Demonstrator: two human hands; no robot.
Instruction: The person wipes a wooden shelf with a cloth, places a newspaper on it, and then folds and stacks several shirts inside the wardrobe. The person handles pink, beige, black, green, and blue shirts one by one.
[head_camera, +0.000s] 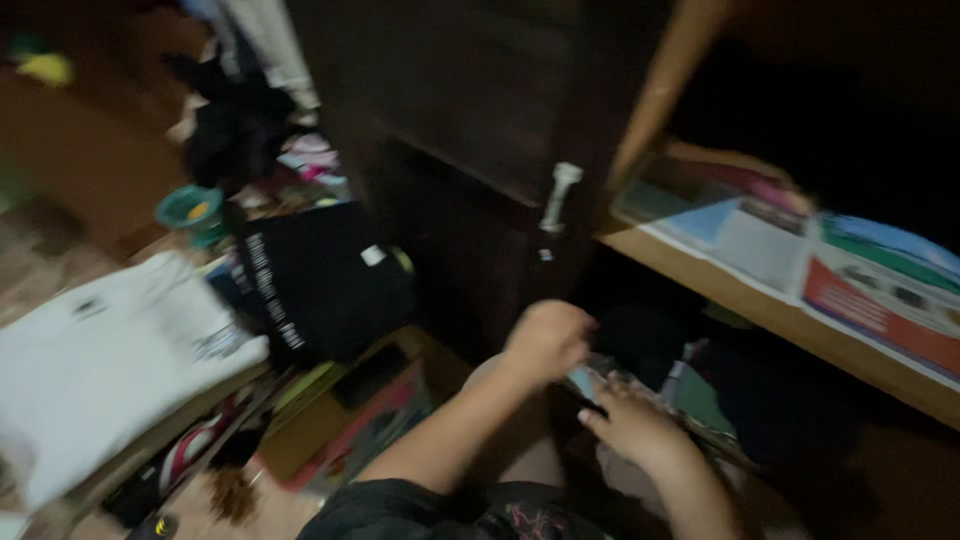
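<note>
Dark folded clothes (690, 385) below the shelf (800, 325) are being gripped by both hands (590, 385); steadier support seems advisable.

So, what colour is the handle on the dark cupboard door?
The handle is white, standing out against the dark brown cupboard door; the head view shows it.

Both forearms are bare to the left hand (548, 338) and right hand (628, 425), and below them, away from the dark wardrobe door (470, 110), shows a black garment (440, 512) with pink markings.
</note>
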